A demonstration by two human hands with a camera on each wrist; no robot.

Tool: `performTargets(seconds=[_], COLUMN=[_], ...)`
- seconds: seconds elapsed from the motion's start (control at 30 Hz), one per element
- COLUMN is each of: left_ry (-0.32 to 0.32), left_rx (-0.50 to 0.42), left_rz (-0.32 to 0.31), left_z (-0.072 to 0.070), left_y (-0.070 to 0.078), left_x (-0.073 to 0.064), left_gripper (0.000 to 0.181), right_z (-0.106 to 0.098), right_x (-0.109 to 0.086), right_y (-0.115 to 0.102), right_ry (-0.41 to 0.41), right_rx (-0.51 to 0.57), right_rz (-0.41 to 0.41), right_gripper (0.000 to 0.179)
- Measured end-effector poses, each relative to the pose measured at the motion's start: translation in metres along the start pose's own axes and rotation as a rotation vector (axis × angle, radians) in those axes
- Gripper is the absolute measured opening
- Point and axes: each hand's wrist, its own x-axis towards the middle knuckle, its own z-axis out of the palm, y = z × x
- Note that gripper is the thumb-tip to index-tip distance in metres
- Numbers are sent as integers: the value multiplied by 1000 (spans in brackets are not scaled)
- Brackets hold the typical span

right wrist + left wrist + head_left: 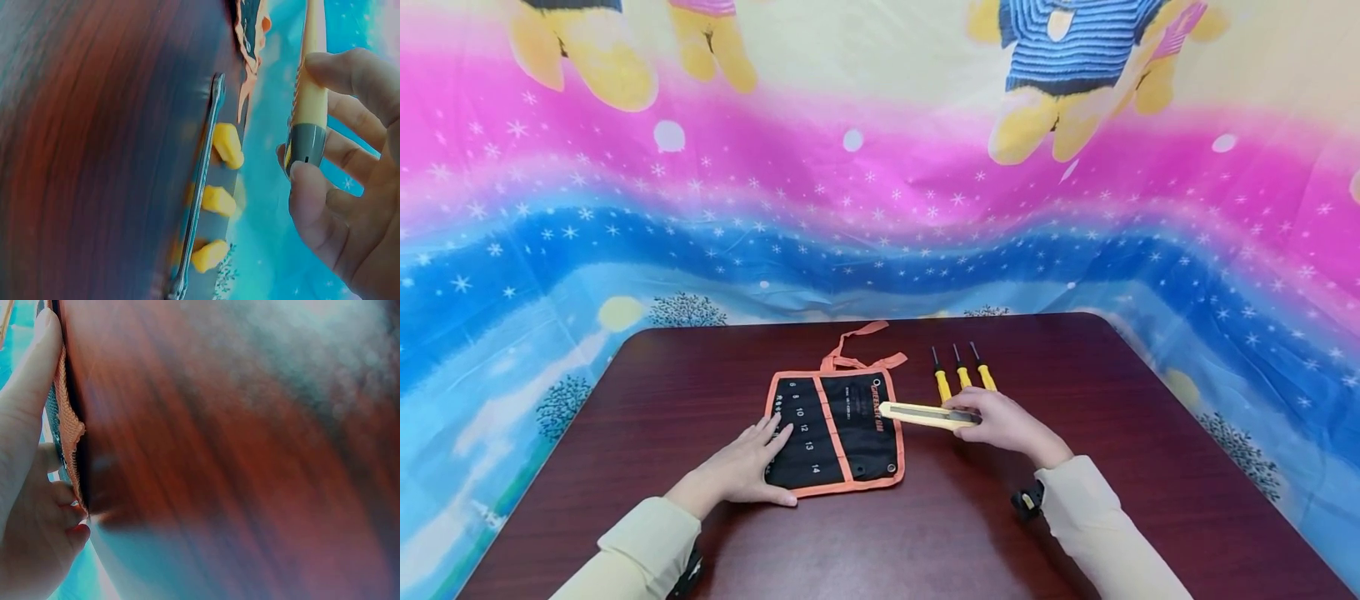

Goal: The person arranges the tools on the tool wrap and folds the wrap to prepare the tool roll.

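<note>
A black tool pouch with orange trim lies spread on the table, its left half marked with printed numbers. My left hand rests on its left edge, fingers spread over the fabric and thumb along the near orange border. In my right hand is a pale yellow utility knife, pinched near its dark end. The knife's other end points left and overlaps the pouch's right edge in the head view. Below that hand, the right wrist view has a metal wrench on the tabletop.
Three yellow-handled screwdrivers lie side by side beyond my right hand, shafts pointing away. Orange tie straps trail from the pouch's far edge. The dark red wooden table ends at a printed cloth backdrop.
</note>
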Motion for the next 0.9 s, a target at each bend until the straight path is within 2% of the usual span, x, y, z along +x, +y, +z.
performTargets(seconds=[0.67,0.9], left_ry=[12,14], left_rx=[21,19], left_rz=[9,11], left_z=[2,2], left_y=[-1,0], left_x=[1,1], left_gripper=[112,112], right_z=[28,34], right_x=[22,28], right_y=[-19,-23], right_ry=[-99,-112], right_rx=[-105,-146], right_rz=[-112,-118], right_gripper=[31,32])
